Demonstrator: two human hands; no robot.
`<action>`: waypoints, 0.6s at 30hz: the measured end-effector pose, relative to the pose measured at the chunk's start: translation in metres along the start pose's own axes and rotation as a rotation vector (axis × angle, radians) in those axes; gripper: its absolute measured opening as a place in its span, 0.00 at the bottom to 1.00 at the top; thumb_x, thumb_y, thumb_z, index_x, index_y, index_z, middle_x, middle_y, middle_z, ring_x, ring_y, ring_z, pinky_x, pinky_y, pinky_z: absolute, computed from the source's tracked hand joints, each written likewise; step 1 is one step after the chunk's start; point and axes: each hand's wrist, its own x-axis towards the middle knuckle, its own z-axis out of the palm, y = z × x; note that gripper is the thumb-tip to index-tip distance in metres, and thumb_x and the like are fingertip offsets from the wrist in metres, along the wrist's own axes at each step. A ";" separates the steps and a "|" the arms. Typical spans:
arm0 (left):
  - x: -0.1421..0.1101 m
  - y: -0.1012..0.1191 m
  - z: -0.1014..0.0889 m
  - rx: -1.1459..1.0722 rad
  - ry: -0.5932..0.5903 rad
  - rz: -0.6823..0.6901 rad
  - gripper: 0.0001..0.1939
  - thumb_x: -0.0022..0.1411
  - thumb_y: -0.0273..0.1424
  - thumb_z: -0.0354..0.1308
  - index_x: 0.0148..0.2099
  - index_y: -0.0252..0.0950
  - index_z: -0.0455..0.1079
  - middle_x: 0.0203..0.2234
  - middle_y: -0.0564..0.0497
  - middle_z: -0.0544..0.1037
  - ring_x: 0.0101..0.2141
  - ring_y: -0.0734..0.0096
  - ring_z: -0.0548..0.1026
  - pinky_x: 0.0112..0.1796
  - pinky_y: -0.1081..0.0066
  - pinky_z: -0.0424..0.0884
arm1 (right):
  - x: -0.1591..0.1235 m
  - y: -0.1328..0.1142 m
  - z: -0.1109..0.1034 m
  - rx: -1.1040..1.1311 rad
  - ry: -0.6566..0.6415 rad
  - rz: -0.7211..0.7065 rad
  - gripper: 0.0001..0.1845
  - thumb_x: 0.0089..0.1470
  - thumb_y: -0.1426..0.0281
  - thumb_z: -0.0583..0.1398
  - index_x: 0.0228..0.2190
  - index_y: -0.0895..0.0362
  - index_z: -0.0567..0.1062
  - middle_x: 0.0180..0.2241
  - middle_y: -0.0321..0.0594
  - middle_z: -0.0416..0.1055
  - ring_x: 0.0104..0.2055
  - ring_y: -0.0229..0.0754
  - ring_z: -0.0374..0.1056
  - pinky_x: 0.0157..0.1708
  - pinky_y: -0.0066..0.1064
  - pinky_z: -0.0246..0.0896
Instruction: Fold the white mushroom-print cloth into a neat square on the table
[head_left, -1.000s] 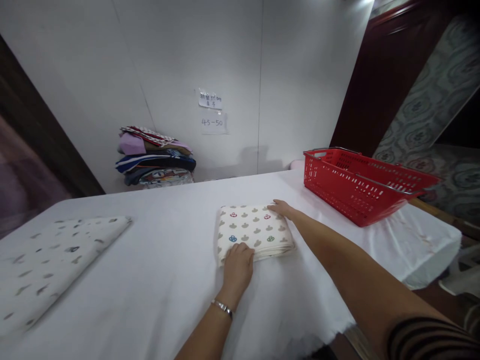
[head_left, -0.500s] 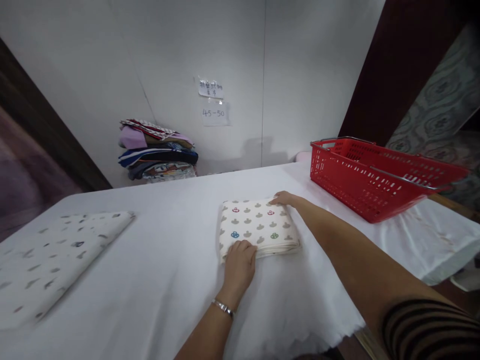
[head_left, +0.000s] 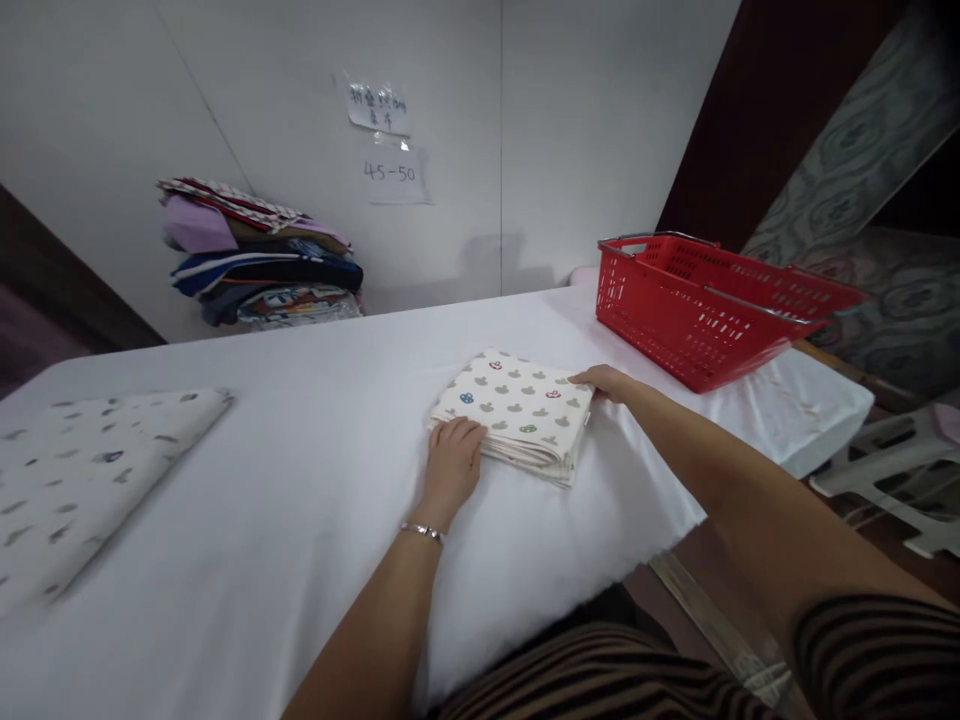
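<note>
A folded white cloth with grey, red, blue and green mushroom prints lies on the white-covered table, turned at an angle to me. Its layered edges show along the near side. My left hand, with a silver bracelet at the wrist, grips the near left corner, fingers curled on top of the edge. At the far right corner, my right hand pinches the cloth's edge; part of its fingers is hidden. Another white cloth with dark and grey prints lies at the left of the table.
A red plastic basket with metal handles stands at the table's back right. A pile of folded fabrics sits by the wall at the back left. Paper signs hang on the wall. A white stool is beyond the table's right end.
The folded mushroom cloth has turned clockwise on the table between both hands, its near right corner now pointing toward me. The camera view has also shifted and tilted downward.
</note>
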 end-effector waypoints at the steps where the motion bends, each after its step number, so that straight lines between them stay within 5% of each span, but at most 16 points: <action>1: 0.000 0.000 0.000 0.003 0.000 0.002 0.16 0.59 0.22 0.48 0.48 0.39 0.69 0.45 0.49 0.74 0.51 0.62 0.65 0.55 0.56 0.54 | -0.003 0.001 -0.002 0.015 0.004 -0.016 0.16 0.35 0.70 0.70 0.27 0.62 0.72 0.24 0.40 0.73 0.27 0.40 0.69 0.25 0.28 0.67; 6: -0.001 0.001 0.000 0.014 -0.003 0.016 0.15 0.60 0.24 0.48 0.48 0.39 0.69 0.44 0.48 0.73 0.50 0.62 0.65 0.53 0.57 0.57 | -0.008 -0.002 -0.003 0.006 0.043 -0.094 0.16 0.38 0.69 0.69 0.30 0.61 0.72 0.26 0.40 0.73 0.28 0.40 0.69 0.27 0.28 0.67; 10: -0.003 0.002 0.002 0.005 -0.023 0.033 0.16 0.59 0.25 0.49 0.49 0.39 0.68 0.45 0.47 0.72 0.51 0.61 0.64 0.52 0.58 0.59 | -0.014 -0.001 0.002 -0.246 0.192 -0.226 0.14 0.43 0.65 0.66 0.31 0.60 0.73 0.31 0.43 0.73 0.35 0.44 0.70 0.35 0.33 0.66; 14: -0.004 0.002 0.003 -0.004 -0.027 0.031 0.16 0.59 0.25 0.50 0.50 0.38 0.68 0.46 0.47 0.72 0.52 0.60 0.63 0.52 0.58 0.60 | -0.039 0.008 0.012 -0.475 0.411 -0.677 0.12 0.51 0.64 0.59 0.36 0.58 0.74 0.41 0.46 0.71 0.45 0.46 0.67 0.47 0.36 0.60; 18: -0.003 0.002 0.002 -0.016 -0.024 0.015 0.16 0.59 0.26 0.51 0.50 0.39 0.68 0.46 0.47 0.72 0.52 0.60 0.63 0.52 0.57 0.60 | -0.093 0.030 0.031 -0.471 0.253 -1.126 0.13 0.56 0.63 0.54 0.39 0.55 0.73 0.41 0.44 0.71 0.45 0.44 0.66 0.48 0.38 0.60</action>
